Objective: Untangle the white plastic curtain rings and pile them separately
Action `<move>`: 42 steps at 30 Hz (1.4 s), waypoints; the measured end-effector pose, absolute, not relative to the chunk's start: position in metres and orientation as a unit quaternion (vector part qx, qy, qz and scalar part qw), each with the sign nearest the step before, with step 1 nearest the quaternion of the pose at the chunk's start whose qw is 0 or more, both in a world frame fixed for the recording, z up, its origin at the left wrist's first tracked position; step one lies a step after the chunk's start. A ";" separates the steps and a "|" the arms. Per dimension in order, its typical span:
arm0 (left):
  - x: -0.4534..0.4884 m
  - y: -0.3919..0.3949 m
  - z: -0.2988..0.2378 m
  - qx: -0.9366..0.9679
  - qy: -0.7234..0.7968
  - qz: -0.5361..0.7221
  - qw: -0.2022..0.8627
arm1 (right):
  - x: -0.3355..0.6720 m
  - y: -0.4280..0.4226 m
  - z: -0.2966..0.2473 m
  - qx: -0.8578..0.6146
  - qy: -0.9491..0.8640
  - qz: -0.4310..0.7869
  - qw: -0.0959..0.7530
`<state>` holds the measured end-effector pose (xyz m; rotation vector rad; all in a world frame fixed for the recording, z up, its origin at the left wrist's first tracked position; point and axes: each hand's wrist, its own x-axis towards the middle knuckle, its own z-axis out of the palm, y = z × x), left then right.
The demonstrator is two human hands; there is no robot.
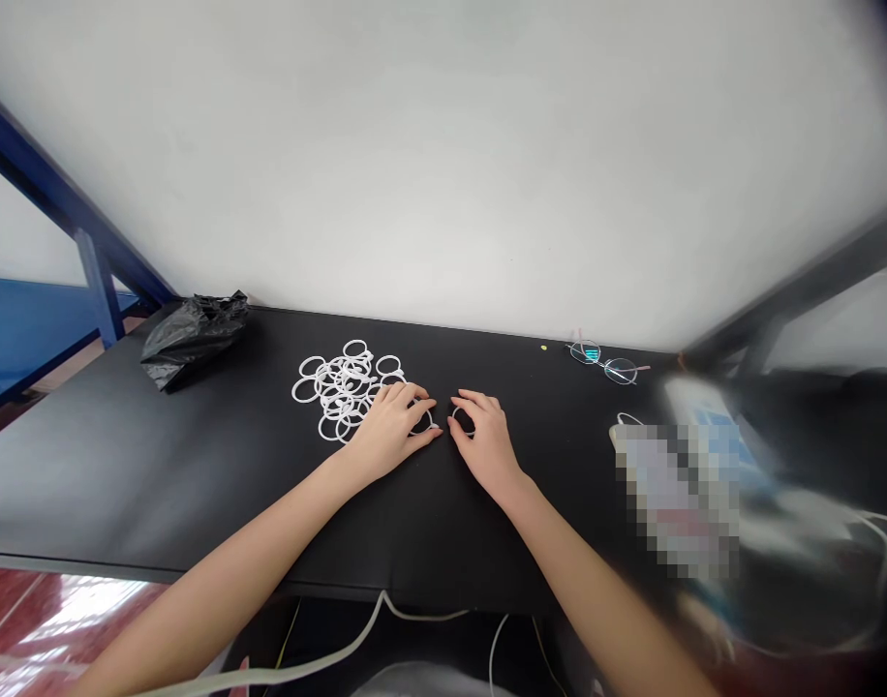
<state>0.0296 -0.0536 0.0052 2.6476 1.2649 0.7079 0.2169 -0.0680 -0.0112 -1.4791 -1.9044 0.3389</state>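
Note:
A loose heap of thin white plastic rings (338,392), each with a small tab or clasp, lies on the black table. My left hand (394,426) rests at the heap's right edge, thumb and fingers curved round one white ring (433,424). Just to the right, my right hand (482,433) has its thumb and fingers round another white ring (455,413), partly covered by the hand. A small gap separates the two hands, and both rings are low at the table surface.
A crumpled black plastic bag (197,334) sits at the back left. Eyeglasses (601,363) lie at the back right, near a tiny yellow-green bit (543,348). A blurred-out phone-like object (668,494) is at the right. A white cable (342,651) hangs along the table's front edge (327,588).

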 end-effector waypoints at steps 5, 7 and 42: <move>0.031 -0.055 0.008 0.870 0.419 0.251 0.070 | 0.215 -0.070 -0.005 -0.538 -0.721 0.159 0.407; 0.031 -0.057 0.011 0.863 0.415 0.276 0.090 | 0.213 -0.072 0.001 -0.513 -0.712 0.157 0.453; 0.030 -0.050 0.030 0.345 0.263 0.444 0.784 | 0.201 -0.084 0.009 -0.410 -0.683 0.299 0.526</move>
